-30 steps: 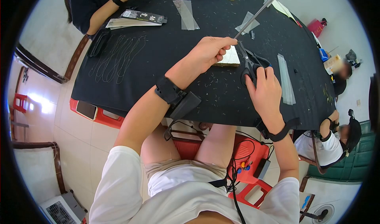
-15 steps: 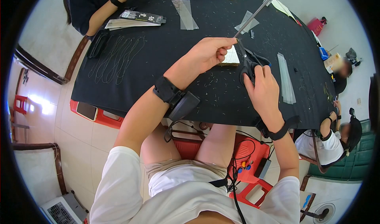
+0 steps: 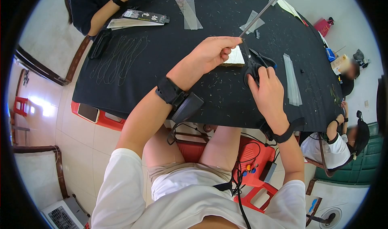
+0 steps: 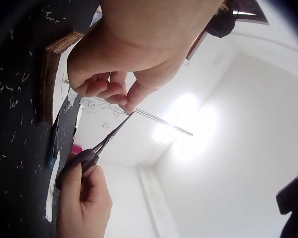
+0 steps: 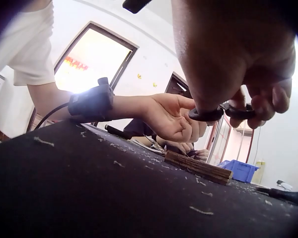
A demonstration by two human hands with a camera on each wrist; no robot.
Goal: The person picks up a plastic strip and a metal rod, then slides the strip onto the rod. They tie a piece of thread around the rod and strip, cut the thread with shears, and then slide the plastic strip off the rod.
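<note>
My left hand (image 3: pixel 210 53) pinches a thin grey metal rod (image 3: pixel 264 12) between thumb and forefinger; in the head view it slants up toward the far right. The left wrist view shows it as slim parallel lengths (image 4: pixel 164 123) leaving the fingertips. My right hand (image 3: pixel 267 91) grips black-handled scissors (image 3: pixel 251 69), fingers in the handle loops. Their narrow blades (image 4: pixel 111 136) point up to the left fingertips and look nearly closed. Below the left hand lies a white-topped block (image 3: pixel 235 58), whose layered brown edge (image 5: pixel 198 166) shows in the right wrist view.
On the black tablecloth (image 3: pixel 169 67) lie small clippings, clear plastic strips (image 3: pixel 292 79), a clear sleeve (image 3: pixel 188 14), looped thin wire (image 3: pixel 121 61) and a black-labelled packet (image 3: pixel 141 18). A black-and-blue tool (image 5: pixel 288 196) lies beyond the block. Another person's arm (image 3: pixel 107 16) rests at far left.
Both hands stay almost still. The right hand with the scissors has drifted slightly left, and the rod keeps nearly the same slant.
</note>
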